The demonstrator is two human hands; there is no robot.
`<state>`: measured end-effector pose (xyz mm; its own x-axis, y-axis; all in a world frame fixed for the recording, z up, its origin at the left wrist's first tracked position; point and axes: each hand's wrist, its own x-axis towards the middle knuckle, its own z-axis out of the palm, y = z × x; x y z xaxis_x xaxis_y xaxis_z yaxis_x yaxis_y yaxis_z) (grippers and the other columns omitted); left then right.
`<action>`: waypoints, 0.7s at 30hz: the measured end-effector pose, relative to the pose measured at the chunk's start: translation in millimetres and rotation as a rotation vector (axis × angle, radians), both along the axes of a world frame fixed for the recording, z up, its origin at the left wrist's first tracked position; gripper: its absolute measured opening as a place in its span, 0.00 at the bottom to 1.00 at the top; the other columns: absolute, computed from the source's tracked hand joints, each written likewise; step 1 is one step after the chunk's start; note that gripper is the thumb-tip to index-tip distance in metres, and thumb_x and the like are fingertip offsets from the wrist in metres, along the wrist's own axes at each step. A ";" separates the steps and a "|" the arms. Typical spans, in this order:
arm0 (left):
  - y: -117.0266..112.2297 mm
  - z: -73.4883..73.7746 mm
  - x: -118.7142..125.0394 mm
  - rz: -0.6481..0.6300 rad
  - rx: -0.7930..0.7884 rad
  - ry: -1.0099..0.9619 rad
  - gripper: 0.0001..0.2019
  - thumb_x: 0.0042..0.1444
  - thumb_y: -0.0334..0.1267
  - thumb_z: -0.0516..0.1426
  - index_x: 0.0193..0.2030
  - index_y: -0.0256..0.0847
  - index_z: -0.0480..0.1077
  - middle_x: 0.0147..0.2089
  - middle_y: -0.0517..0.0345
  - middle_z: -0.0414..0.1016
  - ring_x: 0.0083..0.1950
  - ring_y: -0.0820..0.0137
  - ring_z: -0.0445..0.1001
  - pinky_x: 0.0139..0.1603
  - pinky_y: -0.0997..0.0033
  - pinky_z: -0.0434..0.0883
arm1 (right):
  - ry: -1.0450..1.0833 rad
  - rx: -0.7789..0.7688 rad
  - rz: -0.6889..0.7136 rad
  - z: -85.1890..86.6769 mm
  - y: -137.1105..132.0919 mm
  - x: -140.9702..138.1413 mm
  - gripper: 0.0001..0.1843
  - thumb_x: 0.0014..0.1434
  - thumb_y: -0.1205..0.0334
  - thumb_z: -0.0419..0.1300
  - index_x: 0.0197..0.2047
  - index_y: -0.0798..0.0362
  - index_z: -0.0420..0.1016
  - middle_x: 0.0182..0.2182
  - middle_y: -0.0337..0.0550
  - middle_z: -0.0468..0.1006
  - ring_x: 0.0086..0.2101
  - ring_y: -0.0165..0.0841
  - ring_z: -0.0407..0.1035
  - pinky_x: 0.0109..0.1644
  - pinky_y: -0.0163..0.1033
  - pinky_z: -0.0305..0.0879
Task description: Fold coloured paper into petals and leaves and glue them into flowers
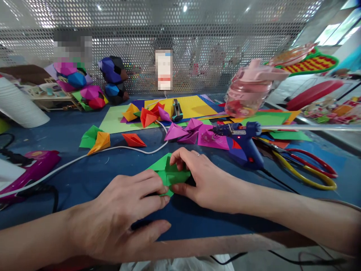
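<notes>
A folded piece of green paper (167,176) lies on the blue tabletop in front of me, with creases across it. My left hand (121,212) reaches in from the left, its fingertips resting on the paper's left and lower edge and its thumb spread apart. At the paper's right side, my right hand (201,178) curls its fingers and thumb round the edge and grips it. Part of the paper is hidden under both hands. Just beyond it lie an orange-red folded paper piece (134,140) and several purple folded pieces (186,131).
A blue hot glue gun (248,141) and scissors with red and yellow handles (307,165) lie to the right. A pink bottle (248,90) stands behind them. A white cable (135,148) crosses the table. Paper cups (19,101) and a magenta power strip (36,169) are left.
</notes>
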<state>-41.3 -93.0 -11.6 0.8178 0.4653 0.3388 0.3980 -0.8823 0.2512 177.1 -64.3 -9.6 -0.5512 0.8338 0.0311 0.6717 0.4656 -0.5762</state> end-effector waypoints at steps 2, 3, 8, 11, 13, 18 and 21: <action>-0.4 0.5 -1.2 0.000 -0.007 0.004 0.09 0.58 0.36 0.57 0.45 0.39 0.73 0.42 0.50 0.75 0.43 0.64 0.74 0.42 0.66 0.75 | 0.007 -0.005 0.006 0.6 0.5 0.2 0.19 0.52 0.65 0.64 0.45 0.51 0.62 0.38 0.40 0.70 0.38 0.35 0.62 0.41 0.42 0.56; -0.6 0.7 -1.7 0.000 -0.008 0.004 0.09 0.58 0.36 0.57 0.45 0.39 0.73 0.42 0.50 0.75 0.44 0.64 0.74 0.41 0.66 0.75 | 0.012 -0.010 0.012 0.9 1.2 0.5 0.19 0.52 0.66 0.64 0.45 0.51 0.62 0.38 0.40 0.70 0.38 0.35 0.62 0.41 0.42 0.57; -0.9 -0.3 -2.6 -0.005 0.012 -0.007 0.10 0.58 0.35 0.57 0.46 0.39 0.72 0.44 0.49 0.75 0.46 0.63 0.74 0.42 0.64 0.75 | 0.064 -0.045 0.069 2.2 7.9 4.9 0.22 0.51 0.68 0.64 0.48 0.50 0.62 0.37 0.38 0.68 0.36 0.32 0.62 0.39 0.39 0.59; -1.1 -1.1 -2.6 -0.008 0.007 -0.006 0.09 0.58 0.35 0.57 0.45 0.39 0.73 0.45 0.49 0.75 0.46 0.63 0.74 0.43 0.64 0.75 | 0.084 -0.067 0.095 2.2 11.9 8.3 0.22 0.51 0.70 0.63 0.49 0.50 0.62 0.36 0.37 0.68 0.35 0.31 0.62 0.39 0.37 0.60; -1.7 -1.4 -2.7 -0.009 0.004 -0.009 0.09 0.58 0.34 0.57 0.45 0.39 0.73 0.45 0.49 0.75 0.46 0.63 0.74 0.43 0.64 0.75 | 0.088 -0.082 0.107 1.5 13.9 10.4 0.23 0.51 0.71 0.62 0.49 0.50 0.62 0.36 0.38 0.67 0.36 0.31 0.62 0.40 0.37 0.60; -3.6 -1.6 -2.8 0.014 0.051 -0.041 0.09 0.58 0.34 0.57 0.45 0.39 0.72 0.45 0.50 0.76 0.46 0.63 0.74 0.42 0.65 0.75 | 0.114 -0.105 0.142 0.1 18.3 13.9 0.24 0.51 0.72 0.62 0.50 0.50 0.62 0.37 0.38 0.67 0.36 0.30 0.63 0.40 0.36 0.60; -3.7 -1.1 -2.7 0.015 0.069 -0.051 0.09 0.58 0.34 0.56 0.46 0.40 0.72 0.45 0.50 0.76 0.46 0.63 0.74 0.41 0.66 0.75 | 0.112 -0.127 0.168 1.4 21.3 14.9 0.24 0.52 0.73 0.61 0.51 0.50 0.63 0.37 0.37 0.67 0.35 0.29 0.63 0.39 0.35 0.60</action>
<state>-44.0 -96.8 -12.7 0.7917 0.4512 0.4118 0.3992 -0.8924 0.2102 192.0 -43.0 -8.1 -0.6815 0.7318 0.0006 0.5198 0.4847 -0.7035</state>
